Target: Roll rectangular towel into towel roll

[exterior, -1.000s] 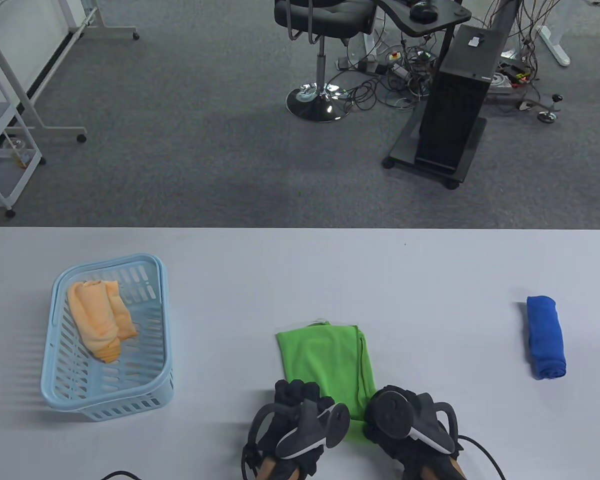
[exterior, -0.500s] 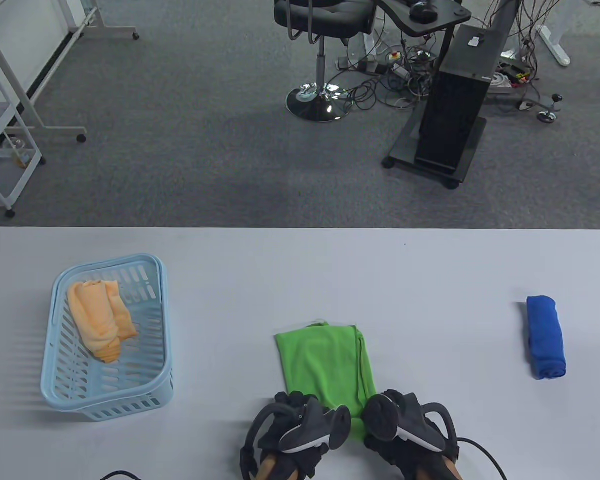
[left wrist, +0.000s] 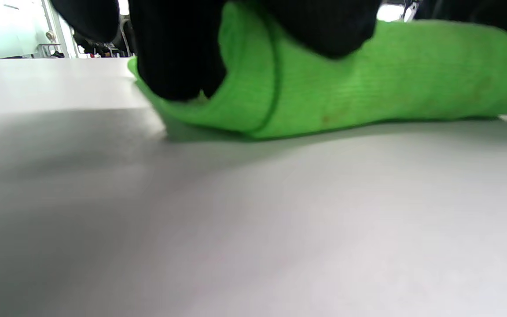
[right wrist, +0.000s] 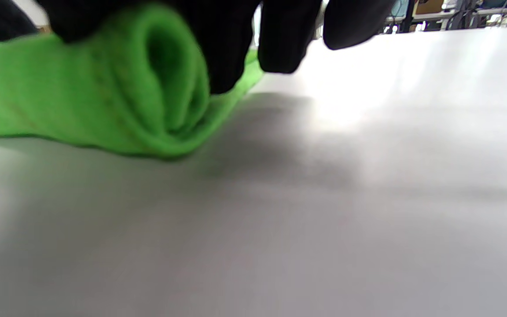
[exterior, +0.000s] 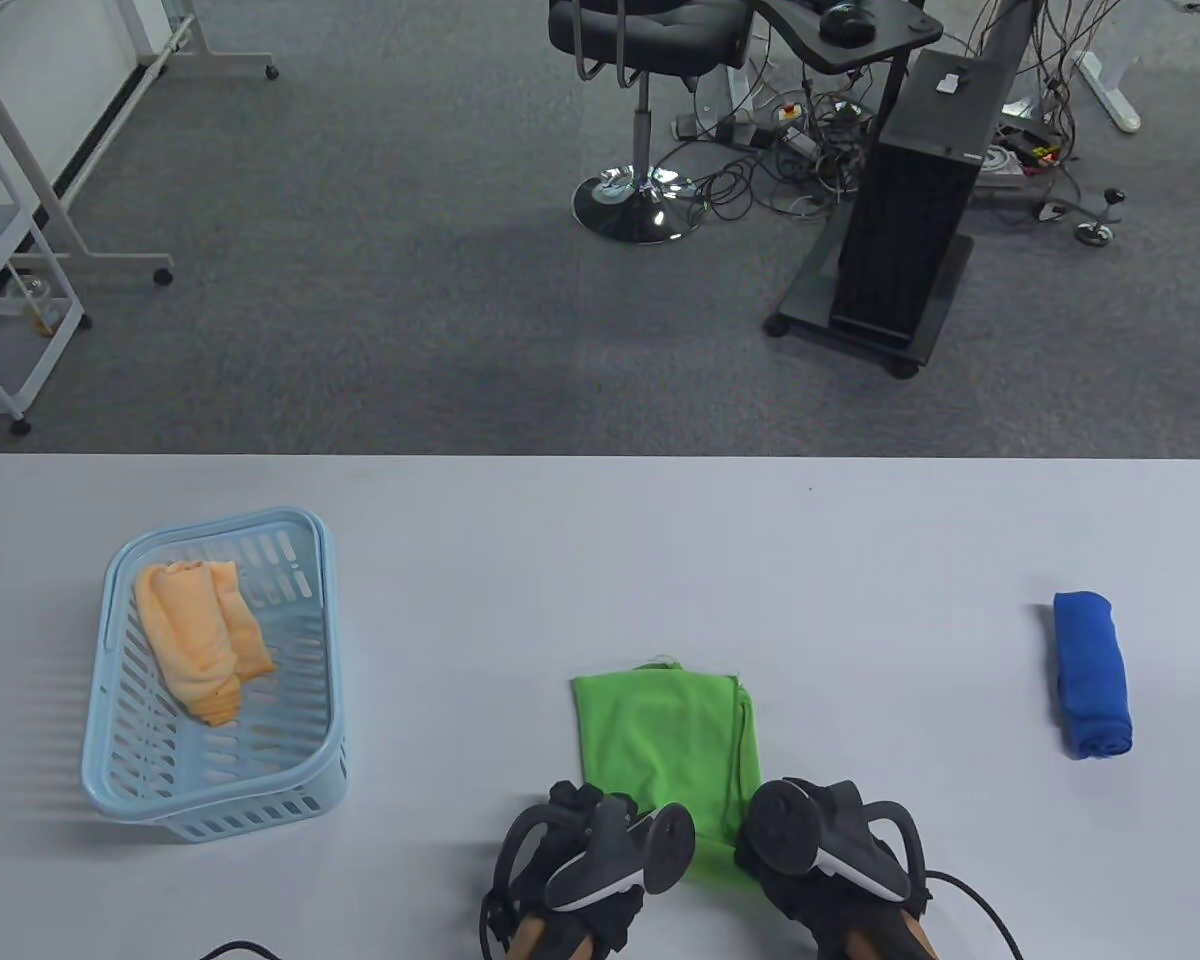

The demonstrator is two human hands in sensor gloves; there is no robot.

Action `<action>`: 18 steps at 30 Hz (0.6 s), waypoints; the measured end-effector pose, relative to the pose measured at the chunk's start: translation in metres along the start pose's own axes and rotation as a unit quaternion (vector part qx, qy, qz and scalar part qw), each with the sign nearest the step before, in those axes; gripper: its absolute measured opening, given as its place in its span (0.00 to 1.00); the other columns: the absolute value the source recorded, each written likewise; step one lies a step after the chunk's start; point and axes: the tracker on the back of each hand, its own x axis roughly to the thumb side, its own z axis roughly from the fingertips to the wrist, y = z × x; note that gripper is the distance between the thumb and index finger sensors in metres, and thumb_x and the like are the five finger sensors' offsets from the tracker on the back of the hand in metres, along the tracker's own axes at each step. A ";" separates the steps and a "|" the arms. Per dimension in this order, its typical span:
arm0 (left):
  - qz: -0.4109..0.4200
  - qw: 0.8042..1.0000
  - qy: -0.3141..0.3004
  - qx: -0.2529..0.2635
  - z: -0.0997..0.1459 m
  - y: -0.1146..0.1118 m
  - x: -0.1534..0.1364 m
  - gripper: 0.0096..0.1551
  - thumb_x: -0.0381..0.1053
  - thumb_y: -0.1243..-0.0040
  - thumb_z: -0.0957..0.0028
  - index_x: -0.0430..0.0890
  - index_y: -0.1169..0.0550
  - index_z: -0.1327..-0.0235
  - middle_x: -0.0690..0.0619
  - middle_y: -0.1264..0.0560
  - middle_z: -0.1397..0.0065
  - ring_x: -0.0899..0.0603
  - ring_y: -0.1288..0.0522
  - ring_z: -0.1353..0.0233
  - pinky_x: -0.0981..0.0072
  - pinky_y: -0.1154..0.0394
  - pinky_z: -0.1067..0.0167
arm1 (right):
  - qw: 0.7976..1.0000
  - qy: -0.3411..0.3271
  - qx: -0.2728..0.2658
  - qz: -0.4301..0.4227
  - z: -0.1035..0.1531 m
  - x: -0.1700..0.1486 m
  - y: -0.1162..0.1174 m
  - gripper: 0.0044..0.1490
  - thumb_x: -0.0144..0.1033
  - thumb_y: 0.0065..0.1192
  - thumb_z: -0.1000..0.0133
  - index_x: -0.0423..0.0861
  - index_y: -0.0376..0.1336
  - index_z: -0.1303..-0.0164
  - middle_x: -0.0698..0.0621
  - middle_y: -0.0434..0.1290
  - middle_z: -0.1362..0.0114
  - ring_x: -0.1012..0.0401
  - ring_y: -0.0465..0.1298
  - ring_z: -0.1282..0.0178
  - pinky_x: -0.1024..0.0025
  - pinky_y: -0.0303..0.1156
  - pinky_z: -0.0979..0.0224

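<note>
A green towel (exterior: pixel 675 745), folded into a narrow rectangle, lies on the white table (exterior: pixel 600 540) near its front edge. Its near end is curled into a small roll, seen in the left wrist view (left wrist: pixel 346 97) and the right wrist view (right wrist: pixel 117 101). My left hand (exterior: pixel 585 835) grips the roll's left end. My right hand (exterior: pixel 820 835) grips its right end, where the curl shows as an open fold. The trackers hide the fingers in the table view.
A light blue basket (exterior: pixel 305 780) at the left holds an orange towel (exterior: pixel 200 640). A rolled blue towel (exterior: pixel 1090 672) lies at the right. Beyond the table's far edge are a chair (exterior: pixel 650 110) and a black stand (exterior: pixel 900 230) on the floor.
The green towel has shifted right and toward the near edge, its far edge now nearer me. Both hands have moved slightly right with its near end.
</note>
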 end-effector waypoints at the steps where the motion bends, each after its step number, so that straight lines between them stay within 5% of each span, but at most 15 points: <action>1: 0.002 1.000 0.009 0.003 0.000 0.000 -0.001 0.32 0.54 0.45 0.58 0.60 0.25 0.35 0.49 0.16 0.47 0.38 0.21 0.38 0.32 0.35 0.34 | 1.000 0.003 -0.007 -0.006 0.000 -0.001 0.000 0.30 0.48 0.58 0.61 0.48 0.73 0.52 0.49 0.65 0.31 0.48 0.62 0.24 0.42 0.58 0.25; 6: 0.023 0.999 0.035 0.004 -0.005 0.000 -0.005 0.29 0.57 0.40 0.58 0.62 0.28 0.40 0.50 0.15 0.51 0.39 0.20 0.39 0.33 0.34 0.34 | 0.996 -0.024 -0.061 -0.064 0.003 0.001 -0.009 0.29 0.40 0.65 0.61 0.53 0.66 0.47 0.51 0.62 0.30 0.50 0.63 0.24 0.43 0.58 0.24; 12: 0.012 0.999 0.043 0.030 -0.005 0.001 -0.004 0.23 0.56 0.38 0.59 0.56 0.19 0.49 0.46 0.26 0.35 0.34 0.33 0.29 0.31 0.42 0.31 | 0.999 -0.020 -0.022 -0.014 0.001 0.005 -0.004 0.37 0.52 0.64 0.64 0.53 0.68 0.43 0.48 0.63 0.28 0.48 0.62 0.23 0.41 0.57 0.24; 14: -0.008 0.999 0.033 0.027 -0.003 0.003 -0.001 0.25 0.56 0.42 0.57 0.55 0.18 0.46 0.45 0.27 0.32 0.34 0.34 0.27 0.31 0.43 0.31 | 1.000 -0.018 -0.010 -0.010 0.000 0.004 -0.002 0.41 0.54 0.65 0.65 0.53 0.67 0.40 0.47 0.62 0.27 0.47 0.61 0.23 0.40 0.56 0.24; 16: 0.002 1.000 -0.008 0.016 0.001 0.003 0.000 0.38 0.65 0.50 0.61 0.50 0.20 0.39 0.43 0.30 0.29 0.32 0.37 0.26 0.30 0.46 0.30 | 1.000 -0.018 0.003 0.003 -0.001 0.006 0.001 0.45 0.54 0.68 0.67 0.51 0.64 0.37 0.47 0.60 0.26 0.46 0.60 0.22 0.39 0.55 0.24; 18: -0.004 1.000 -0.008 0.004 0.001 0.001 0.002 0.46 0.68 0.43 0.67 0.46 0.22 0.36 0.42 0.32 0.28 0.31 0.39 0.25 0.29 0.47 0.30 | 0.999 -0.009 0.032 0.038 -0.003 0.009 0.006 0.50 0.53 0.68 0.66 0.49 0.58 0.32 0.46 0.57 0.24 0.46 0.58 0.21 0.39 0.54 0.23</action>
